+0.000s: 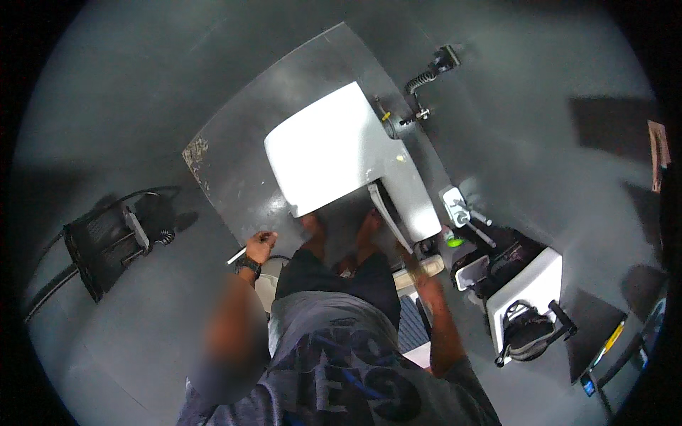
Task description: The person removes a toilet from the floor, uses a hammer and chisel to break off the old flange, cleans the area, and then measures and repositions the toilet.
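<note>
In front of me lies a large white rounded block [328, 150] with a narrower white arm-like part [415, 192] on its right. A pale grey bar [388, 216] slants between the two. My left hand [261, 245], with a dark watch on its wrist, is closed round a thin white stick [237, 255] left of the block's near corner. On the right, my right hand [424, 273] is lowered at a cream-white piece [419, 272] near the end of the bar. Blur and shadow hide its fingers, so I cannot make out its grip.
The block rests on a dark grey sheet [220, 160] with a worn corner. At right are a small white bracket [456, 206], a green round thing [452, 240] and a white casing [529, 291] with black parts. A black mesh frame [99, 245] stands left; a coiled cable [420, 82] lies beyond.
</note>
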Demonstrator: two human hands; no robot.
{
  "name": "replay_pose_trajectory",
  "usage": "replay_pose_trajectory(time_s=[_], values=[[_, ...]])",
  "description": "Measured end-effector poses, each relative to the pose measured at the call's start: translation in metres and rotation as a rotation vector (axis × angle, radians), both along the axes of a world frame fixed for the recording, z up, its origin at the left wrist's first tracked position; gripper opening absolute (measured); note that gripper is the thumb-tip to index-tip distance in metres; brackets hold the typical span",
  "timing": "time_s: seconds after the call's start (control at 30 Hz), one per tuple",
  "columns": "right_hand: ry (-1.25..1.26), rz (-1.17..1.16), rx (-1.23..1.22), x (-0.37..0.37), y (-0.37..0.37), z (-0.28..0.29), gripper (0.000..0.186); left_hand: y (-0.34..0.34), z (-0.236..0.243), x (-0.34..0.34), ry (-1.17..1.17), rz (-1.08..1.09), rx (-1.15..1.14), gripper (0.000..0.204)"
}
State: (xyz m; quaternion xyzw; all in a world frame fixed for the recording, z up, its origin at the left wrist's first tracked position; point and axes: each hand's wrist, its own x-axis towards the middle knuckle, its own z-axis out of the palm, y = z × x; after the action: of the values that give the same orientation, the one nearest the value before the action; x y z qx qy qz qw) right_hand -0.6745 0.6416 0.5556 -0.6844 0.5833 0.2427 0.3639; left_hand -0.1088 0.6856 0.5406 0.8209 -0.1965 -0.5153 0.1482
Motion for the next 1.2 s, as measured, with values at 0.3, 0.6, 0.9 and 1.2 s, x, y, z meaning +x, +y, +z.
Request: replay_pose_trajectory(time_s=[0.3, 0.6, 0.9, 1.2], values=[[-0.596, -0.308, 0.532, -0.038, 0.072, 0.012, 0.025, 0.025, 0.05, -0.065, -0.044, -0.378, 0.167, 0.053], [-0.615, -0.566, -0.009, 0.017, 0.11, 0.022, 0.025, -0.024, 0.066, -0.05, -0.204, -0.586, 0.233, 0.054], [-0.598, -0.549, -0.293, 0.114, 0.158, 0.048, 0.041, -0.079, 0.004, -0.306, 0.448, -1.598, -0.368, 0.057], [-0.504, -0.899, -0.087, 0.175, 0.198, 0.051, 0.042, -0.003, -0.042, -0.39, 0.671, -2.025, 0.061, 0.065]])
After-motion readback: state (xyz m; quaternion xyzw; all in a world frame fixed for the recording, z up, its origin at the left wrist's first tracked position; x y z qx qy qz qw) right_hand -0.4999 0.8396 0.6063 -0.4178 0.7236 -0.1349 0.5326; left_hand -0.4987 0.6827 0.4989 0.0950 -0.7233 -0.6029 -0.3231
